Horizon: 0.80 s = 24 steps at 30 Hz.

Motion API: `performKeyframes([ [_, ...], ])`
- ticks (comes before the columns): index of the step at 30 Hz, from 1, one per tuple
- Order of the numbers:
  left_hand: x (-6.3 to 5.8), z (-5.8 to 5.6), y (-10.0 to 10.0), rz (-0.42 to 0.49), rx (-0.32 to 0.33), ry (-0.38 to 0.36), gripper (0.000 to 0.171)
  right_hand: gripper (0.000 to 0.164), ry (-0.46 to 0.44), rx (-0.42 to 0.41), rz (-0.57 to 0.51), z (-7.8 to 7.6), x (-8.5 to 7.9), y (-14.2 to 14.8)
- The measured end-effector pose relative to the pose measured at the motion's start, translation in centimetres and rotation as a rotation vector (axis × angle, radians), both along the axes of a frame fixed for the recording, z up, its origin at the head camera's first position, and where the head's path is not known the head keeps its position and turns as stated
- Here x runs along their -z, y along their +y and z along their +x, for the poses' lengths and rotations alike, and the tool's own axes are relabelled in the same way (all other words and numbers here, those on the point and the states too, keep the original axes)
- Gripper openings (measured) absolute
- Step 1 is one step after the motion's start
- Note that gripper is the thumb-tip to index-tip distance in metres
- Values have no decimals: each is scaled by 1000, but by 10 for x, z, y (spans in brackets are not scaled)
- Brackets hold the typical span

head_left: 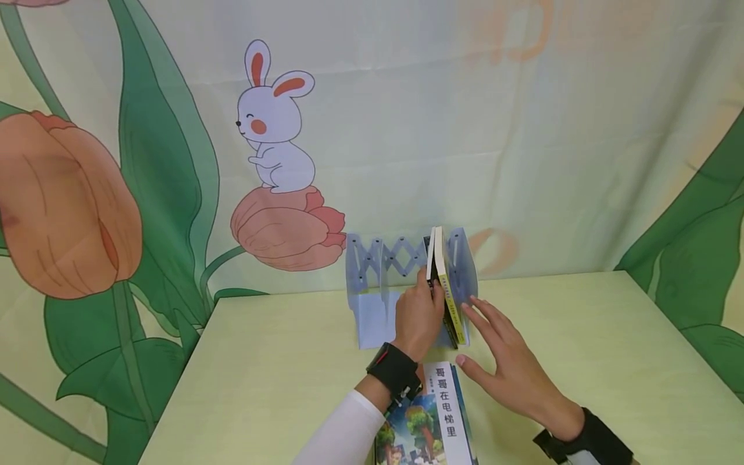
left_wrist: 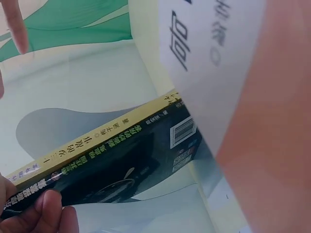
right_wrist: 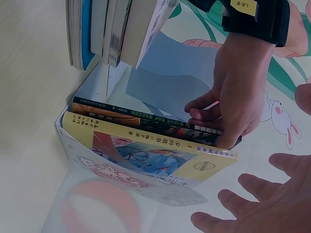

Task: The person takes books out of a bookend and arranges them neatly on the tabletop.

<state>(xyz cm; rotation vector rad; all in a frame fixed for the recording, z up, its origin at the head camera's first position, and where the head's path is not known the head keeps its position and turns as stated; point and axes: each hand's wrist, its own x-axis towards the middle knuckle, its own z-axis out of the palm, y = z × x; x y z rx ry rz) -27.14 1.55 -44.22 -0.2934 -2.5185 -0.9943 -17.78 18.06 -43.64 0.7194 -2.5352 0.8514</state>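
Note:
A light blue expandable book stand [head_left: 372, 320] stands at the back of the table. Inside it, near the right panel, a yellow-spined book [right_wrist: 146, 141] leans next to a black book [left_wrist: 121, 167]. My left hand [head_left: 417, 316] pinches the black book at its upper end, fingers on the dark cover and thumb at the spine. To the right of the stand, my right hand [head_left: 517, 368] has its fingers spread, fingertips close by the right panel, holding nothing.
In front of the stand lies a stack of books [head_left: 424, 420], the top one with trees on its cover. A printed curtain [head_left: 407, 129] with a rabbit and tulips hangs behind the table [head_left: 261, 368]. The stand's left compartments hold no books.

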Motion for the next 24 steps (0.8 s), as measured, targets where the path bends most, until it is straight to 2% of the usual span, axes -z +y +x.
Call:
performKeyframes([
  [13, -11, 6, -6, 13, 12, 49, 44, 80, 19, -5, -11, -6, -2, 0],
  [24, -20, 6, -9, 13, 8, 124, 35, 78, 11, 1, -7, -6, -4, 0],
])
